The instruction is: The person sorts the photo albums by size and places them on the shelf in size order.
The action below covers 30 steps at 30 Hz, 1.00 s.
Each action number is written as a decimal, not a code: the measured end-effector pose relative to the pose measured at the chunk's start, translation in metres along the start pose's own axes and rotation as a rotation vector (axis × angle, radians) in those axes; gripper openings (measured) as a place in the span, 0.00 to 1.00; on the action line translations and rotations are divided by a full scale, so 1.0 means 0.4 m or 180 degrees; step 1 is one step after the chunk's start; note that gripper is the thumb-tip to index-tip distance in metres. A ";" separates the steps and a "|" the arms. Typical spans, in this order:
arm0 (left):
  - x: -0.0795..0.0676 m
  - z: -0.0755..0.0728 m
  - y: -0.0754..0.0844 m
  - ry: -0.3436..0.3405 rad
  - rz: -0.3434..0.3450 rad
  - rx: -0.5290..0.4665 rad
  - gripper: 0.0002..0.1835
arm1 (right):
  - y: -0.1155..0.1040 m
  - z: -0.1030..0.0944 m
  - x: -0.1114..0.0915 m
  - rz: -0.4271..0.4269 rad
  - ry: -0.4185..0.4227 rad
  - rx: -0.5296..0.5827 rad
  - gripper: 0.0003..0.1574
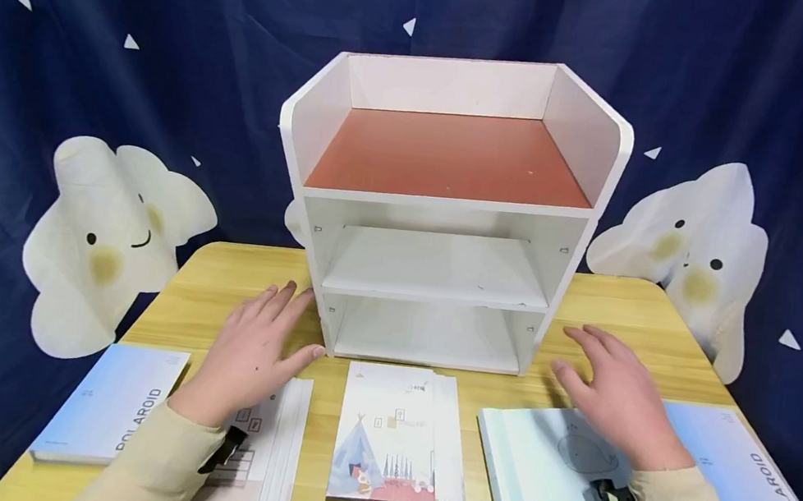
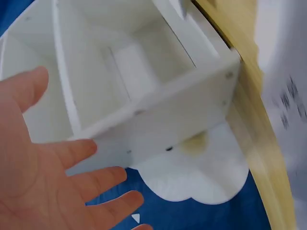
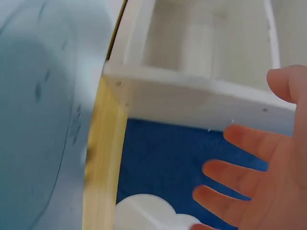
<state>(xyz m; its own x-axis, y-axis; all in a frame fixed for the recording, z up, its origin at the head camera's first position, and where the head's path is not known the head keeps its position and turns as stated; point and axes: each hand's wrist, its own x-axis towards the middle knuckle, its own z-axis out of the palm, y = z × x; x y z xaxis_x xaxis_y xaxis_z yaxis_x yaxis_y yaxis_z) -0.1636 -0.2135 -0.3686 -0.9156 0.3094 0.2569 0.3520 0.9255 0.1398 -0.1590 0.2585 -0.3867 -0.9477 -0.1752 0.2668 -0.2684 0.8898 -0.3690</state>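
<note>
A white shelf unit (image 1: 433, 300) with a reddish-brown top panel (image 1: 450, 153) stands at the back of the wooden table, its two compartments facing me. My left hand (image 1: 252, 349) hovers beside the unit's lower left side, fingers spread and pointing toward it, holding nothing. On the other side my right hand (image 1: 618, 399) has its fingers extended near the lower right side, above a pale blue book (image 1: 541, 465) with a whale drawing. In the left wrist view the left fingers (image 2: 98, 184) overlap the unit's side wall. The right wrist view shows the right palm facing the unit.
A thin booklet with a tent picture (image 1: 379, 446) lies in front of the unit. Pale booklets (image 1: 282, 452) lie under the left forearm. Blue POLAROID books lie at the far left (image 1: 109, 399) and far right (image 1: 741, 471). A dark blue curtain (image 1: 247, 35) hangs behind the table.
</note>
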 end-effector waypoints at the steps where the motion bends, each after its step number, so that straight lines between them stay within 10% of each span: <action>1: -0.003 -0.002 0.004 0.0019 0.0003 -0.0078 0.43 | -0.008 0.000 -0.001 -0.0018 -0.0042 0.0049 0.39; 11: -0.021 -0.005 0.050 -0.0295 -0.0325 -0.1434 0.38 | -0.086 0.032 0.000 -0.0128 -0.0540 0.1157 0.28; 21: 0.004 0.076 0.088 -0.0914 -0.0776 -0.2635 0.34 | -0.137 0.117 0.030 0.0401 -0.1702 0.3533 0.36; 30: 0.012 0.142 0.101 -0.1425 -0.1007 -0.3129 0.38 | -0.155 0.165 0.032 0.0700 -0.2031 0.3558 0.38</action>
<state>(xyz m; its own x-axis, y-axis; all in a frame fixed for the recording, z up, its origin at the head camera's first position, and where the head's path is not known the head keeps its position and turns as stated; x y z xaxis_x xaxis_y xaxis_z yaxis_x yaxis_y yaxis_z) -0.1649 -0.1623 -0.4161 -0.9086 0.3249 -0.2626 -0.0891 0.4634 0.8817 -0.1660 0.1734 -0.4192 -0.8214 -0.5143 -0.2466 0.1969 0.1501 -0.9689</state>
